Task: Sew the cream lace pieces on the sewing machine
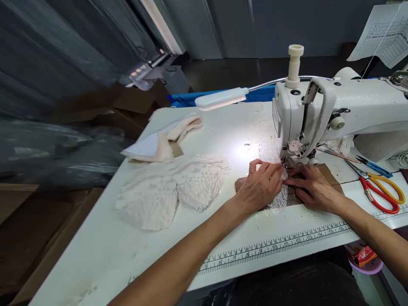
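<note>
A strip of white lace fabric [279, 201] lies under the presser foot of the white sewing machine [288, 108]. My left hand [263, 183] is closed on the lace just left of the needle, its fingers bent and close together. From the other side, my right hand [314, 188] grips the lace's right edge with its fingertips, beside the presser foot. Beneath both hands lies a brown flat sheet [329, 175]. The fingers partly cover the lace near the needle. Another white lace piece [159, 191], with two scalloped lobes, is spread on the table to the left.
Folded cream and white fabric [162, 142] rests at the table's [95, 250] back left. Red-and-yellow-handled scissors [381, 193] and blue snips [374, 165] lie right of my right hand. A lamp [221, 98] hangs over the table. Printed rulers [274, 246] run along the front edge.
</note>
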`<state>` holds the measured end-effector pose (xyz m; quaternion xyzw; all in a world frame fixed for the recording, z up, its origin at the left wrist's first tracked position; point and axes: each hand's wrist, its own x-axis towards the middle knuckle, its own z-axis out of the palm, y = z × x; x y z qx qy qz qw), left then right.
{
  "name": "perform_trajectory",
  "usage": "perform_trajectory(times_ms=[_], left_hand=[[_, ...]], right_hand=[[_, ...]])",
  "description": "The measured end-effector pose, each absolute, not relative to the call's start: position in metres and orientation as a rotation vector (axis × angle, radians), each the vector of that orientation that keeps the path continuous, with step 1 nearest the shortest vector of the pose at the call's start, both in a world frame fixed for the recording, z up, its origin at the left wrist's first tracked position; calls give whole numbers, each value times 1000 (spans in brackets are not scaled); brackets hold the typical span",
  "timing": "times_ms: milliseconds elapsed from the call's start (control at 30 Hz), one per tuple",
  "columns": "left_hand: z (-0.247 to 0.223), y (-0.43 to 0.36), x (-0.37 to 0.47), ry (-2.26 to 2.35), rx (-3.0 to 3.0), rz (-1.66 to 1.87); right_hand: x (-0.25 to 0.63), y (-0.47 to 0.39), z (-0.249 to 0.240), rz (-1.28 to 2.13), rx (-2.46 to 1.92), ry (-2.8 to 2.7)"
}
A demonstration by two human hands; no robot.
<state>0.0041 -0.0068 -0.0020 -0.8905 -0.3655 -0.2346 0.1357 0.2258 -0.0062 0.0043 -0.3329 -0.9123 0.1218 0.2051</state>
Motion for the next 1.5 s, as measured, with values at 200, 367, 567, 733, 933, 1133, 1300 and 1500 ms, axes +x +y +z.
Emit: perform_trajectory(times_ms=[200,367,567,733,933,1133,1300,1500], left_hand=[[-1,-6,1,-974,-2629,-737],[-1,-6,-1,-1087,-2703,-619],[2,-4,0,-1200,-2757,-584],[3,-3,2,-1282,-2752,-552],[-1,-2,8,-1369,-2664,-527],[1,0,8,-1373,-2660,-577],[15,37,-1,-1474,-2588,-678],[17,73,-17,-1425,-2721,-533]], right_hand=[[224,-9,7,318,-988,-2611],[222,-9,8,307,-1010,-2632],[218,-8,13,288,-1032,-2633],[214,-8,16,257,-1118,-2655],[213,-3,6,253,-1096,-2630],[221,-4,4,195,-1057,-2618],[221,-6,6,220,-1091,-2610],[227,-8,3,266,-1031,-2522]])
